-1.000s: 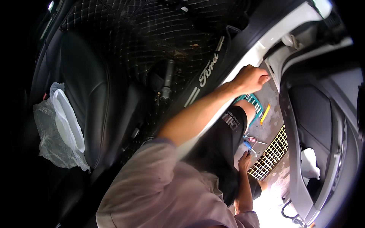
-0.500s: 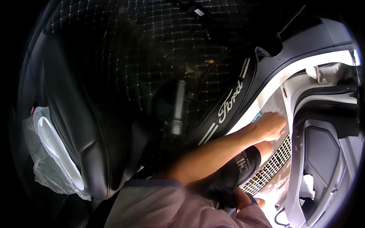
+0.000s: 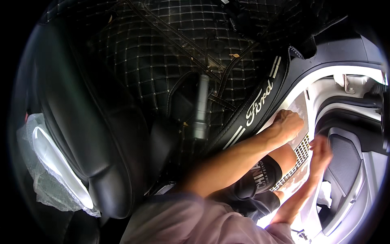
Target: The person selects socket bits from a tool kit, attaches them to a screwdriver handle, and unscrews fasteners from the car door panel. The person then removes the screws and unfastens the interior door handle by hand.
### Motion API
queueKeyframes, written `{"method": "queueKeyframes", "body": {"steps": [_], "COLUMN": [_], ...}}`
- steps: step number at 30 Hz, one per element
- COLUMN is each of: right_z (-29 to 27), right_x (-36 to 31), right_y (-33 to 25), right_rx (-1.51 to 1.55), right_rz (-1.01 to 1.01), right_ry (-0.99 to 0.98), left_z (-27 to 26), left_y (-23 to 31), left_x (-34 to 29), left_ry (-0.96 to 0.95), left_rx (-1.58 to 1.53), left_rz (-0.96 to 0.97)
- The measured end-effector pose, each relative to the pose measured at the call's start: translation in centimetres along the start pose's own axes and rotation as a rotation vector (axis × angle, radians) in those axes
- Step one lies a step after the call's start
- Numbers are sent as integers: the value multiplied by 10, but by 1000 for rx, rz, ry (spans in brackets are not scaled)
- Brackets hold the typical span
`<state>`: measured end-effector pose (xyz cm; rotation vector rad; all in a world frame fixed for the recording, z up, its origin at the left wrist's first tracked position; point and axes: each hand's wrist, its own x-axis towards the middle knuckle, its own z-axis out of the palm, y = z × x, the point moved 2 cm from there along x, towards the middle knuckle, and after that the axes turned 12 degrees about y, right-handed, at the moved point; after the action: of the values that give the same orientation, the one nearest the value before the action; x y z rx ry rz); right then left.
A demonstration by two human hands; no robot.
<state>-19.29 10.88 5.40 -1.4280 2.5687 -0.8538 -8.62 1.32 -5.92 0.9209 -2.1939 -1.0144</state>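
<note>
My left hand (image 3: 289,124) is closed, its fingers curled down beside the white door sill (image 3: 293,96), above the ground outside the car. Whatever it may hold is hidden beneath the fingers. My right hand (image 3: 321,152) is raised between the sill and the open car door (image 3: 344,160), nearest the door's inner panel. Motion smears its fingers, so I cannot make out whether anything is in them. A black sill cover (image 3: 260,105) with white lettering and stripes runs along the doorway, left of my left hand.
A grey metal cylinder (image 3: 201,106) lies on the black quilted floor mat (image 3: 150,69). To the left stands a black leather seat (image 3: 87,110), with a white curved part (image 3: 61,166) in bubble wrap beside it. A metal grating (image 3: 301,152) lies outside, below the doorway.
My right hand has risen from low beside my knee to near the door panel. The teal thing next to my left hand is out of sight. My view has shifted slightly.
</note>
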Motion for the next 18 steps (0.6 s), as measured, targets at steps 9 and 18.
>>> {"method": "queueKeyframes", "body": {"steps": [9,18], "right_z": [175,337], "right_x": [115,87], "right_y": [-253,-315], "right_rx": [187,185], "right_rz": [-785,-941], "right_ry": [-479,-716], "left_z": [11,20], "left_y": [5,-5], "left_x": [22,29], "left_ry": [8,13], "left_rx": [-54,-66], "left_rz": [-3,54]}}
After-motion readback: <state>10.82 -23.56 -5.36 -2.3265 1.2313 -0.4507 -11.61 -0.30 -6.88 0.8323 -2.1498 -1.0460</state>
